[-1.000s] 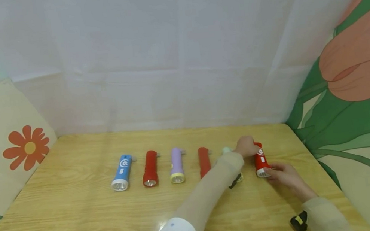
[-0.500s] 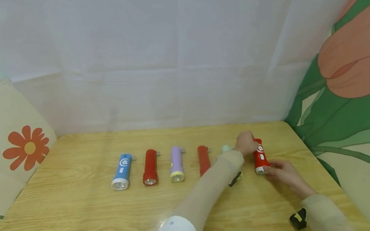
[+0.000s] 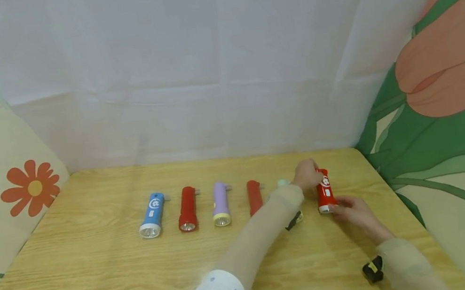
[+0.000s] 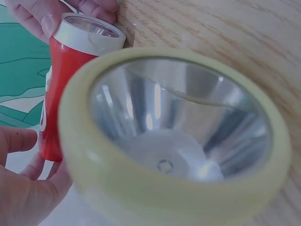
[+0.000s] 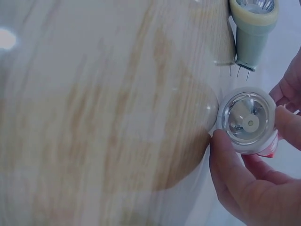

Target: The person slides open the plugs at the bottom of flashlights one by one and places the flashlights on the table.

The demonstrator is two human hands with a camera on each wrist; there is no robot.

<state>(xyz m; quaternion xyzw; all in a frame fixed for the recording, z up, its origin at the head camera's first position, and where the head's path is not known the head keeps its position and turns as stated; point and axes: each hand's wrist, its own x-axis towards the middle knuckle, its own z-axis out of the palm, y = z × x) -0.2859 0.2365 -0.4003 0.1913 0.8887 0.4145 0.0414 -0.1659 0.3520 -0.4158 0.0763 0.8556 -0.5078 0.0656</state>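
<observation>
At the right end of a row of flashlights lies a red flashlight with a white head [image 3: 327, 194], its lens toward me. My left hand [image 3: 306, 175] holds its tail end, thumb on one side and fingers on the other in the left wrist view. The fingers of my right hand [image 3: 356, 214] pinch the white head near the lens, as the right wrist view shows close up. A pale green flashlight with a cream head [image 5: 254, 33] lies beside it; my left forearm covers most of it in the head view. Its lens ring [image 4: 80, 155] fills much of the left wrist view.
Left of my forearm are a blue flashlight [image 3: 154, 214], a dark red one [image 3: 188, 208], a purple one [image 3: 220, 203] and another red one [image 3: 254, 197], partly covered by the forearm. A white sheet [image 3: 165, 76] hangs behind the wooden table [image 3: 122, 270].
The red and white flashlight has slid slightly away from me, toward the back of the table, with both hands staying on it. The head view has shifted slightly. The other flashlights lie as before.
</observation>
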